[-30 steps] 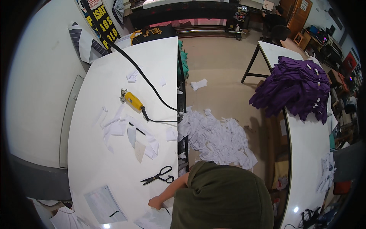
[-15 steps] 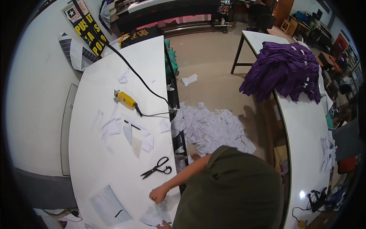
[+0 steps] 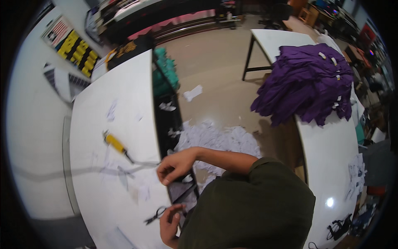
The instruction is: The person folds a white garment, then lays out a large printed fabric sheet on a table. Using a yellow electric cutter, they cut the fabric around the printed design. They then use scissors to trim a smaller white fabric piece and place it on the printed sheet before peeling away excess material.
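Observation:
My right hand (image 3: 177,167) is above the table's right edge, palm down, fingers bent loosely, with nothing visible in them. Nearer to me, my left hand (image 3: 170,226) is by the same edge, thumb and fingers apart. It covers part of the handles of black-handled scissors (image 3: 156,216) lying on the white table (image 3: 97,199); whether it touches them I cannot tell. Farther up the table lies a yellow hand-held electric cutter (image 3: 115,143) with a dark cord. Pale cut scraps (image 3: 143,191), blurred, lie between cutter and scissors. A flat translucent sheet (image 3: 118,238) shows at the lower edge.
White scraps (image 3: 219,143) are heaped on the floor right of the table. Across the aisle, a second white table (image 3: 325,166) bears a pile of purple garments (image 3: 304,81). Green bundles (image 3: 166,70) sit under the left table's far end. A blurred cable (image 3: 83,171) crosses the left side.
My view has shifted and blurred. Both hands have left the pale piece they were handling, which no longer shows. My right hand rose away; my left came up beside the scissors.

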The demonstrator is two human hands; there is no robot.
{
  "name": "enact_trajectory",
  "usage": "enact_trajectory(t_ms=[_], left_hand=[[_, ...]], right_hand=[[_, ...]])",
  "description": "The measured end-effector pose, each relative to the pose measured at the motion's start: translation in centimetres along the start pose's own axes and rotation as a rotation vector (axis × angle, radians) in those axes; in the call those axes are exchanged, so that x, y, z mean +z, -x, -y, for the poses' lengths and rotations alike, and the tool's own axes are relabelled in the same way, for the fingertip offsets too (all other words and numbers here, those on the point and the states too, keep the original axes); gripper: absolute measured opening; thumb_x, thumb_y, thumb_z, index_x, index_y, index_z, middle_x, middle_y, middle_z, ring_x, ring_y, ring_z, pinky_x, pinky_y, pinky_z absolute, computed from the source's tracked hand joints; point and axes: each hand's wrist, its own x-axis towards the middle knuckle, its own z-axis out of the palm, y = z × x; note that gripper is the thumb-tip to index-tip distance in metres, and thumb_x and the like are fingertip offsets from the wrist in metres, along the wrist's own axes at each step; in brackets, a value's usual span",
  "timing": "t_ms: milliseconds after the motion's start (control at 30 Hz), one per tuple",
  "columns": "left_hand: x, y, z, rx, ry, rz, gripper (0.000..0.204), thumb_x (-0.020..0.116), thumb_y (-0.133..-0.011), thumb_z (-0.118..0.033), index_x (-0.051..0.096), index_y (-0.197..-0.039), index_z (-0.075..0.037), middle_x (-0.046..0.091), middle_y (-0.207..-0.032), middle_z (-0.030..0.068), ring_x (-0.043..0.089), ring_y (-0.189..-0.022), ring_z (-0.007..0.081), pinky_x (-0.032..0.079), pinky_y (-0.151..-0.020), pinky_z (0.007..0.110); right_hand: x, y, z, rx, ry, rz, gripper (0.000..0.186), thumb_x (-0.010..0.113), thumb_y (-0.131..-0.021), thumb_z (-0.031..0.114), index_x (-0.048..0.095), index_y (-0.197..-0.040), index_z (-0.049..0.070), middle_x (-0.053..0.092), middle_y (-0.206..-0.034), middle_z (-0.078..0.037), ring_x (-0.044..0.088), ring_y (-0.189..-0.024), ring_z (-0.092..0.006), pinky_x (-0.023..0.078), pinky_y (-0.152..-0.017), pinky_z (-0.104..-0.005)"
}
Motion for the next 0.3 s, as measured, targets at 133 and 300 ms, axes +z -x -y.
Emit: enact_trajectory(t_ms=[133, 300], left_hand=[[6.8, -17.6, -14.2, 0.433, -0.214, 0.008, 0.049, 0.065, -0.091, -0.028, 0.059, -0.121, 0.010, 0.069, -0.112, 0.0215, 0.063, -0.111, 0.0296, 0.044, -0.102, 0.042], [6.7, -31.9, -33.4, 1.390, -0.405, -0.193, 0.050, 0.049, -0.096, -0.037, 0.060, -0.111, 0.009, 0.065, -0.104, 0.0181, 0.063, -0.094, 0.0257, 0.048, -0.093, 0.038]], right_hand=[[-12.8, 5.6, 8.7, -0.221, 0.122, -0.214, 0.025, 0.067, -0.100, 0.022, 0.067, -0.105, -0.002, 0.070, -0.091, -0.006, 0.063, -0.085, -0.0105, 0.051, -0.077, -0.0295], [-23.6, 9.0, 26.9, -0.917, -0.114, -0.327, 0.037, 0.061, -0.100, 0.032, 0.068, -0.102, -0.004, 0.072, -0.093, -0.013, 0.071, -0.081, -0.0190, 0.057, -0.072, -0.0306]])
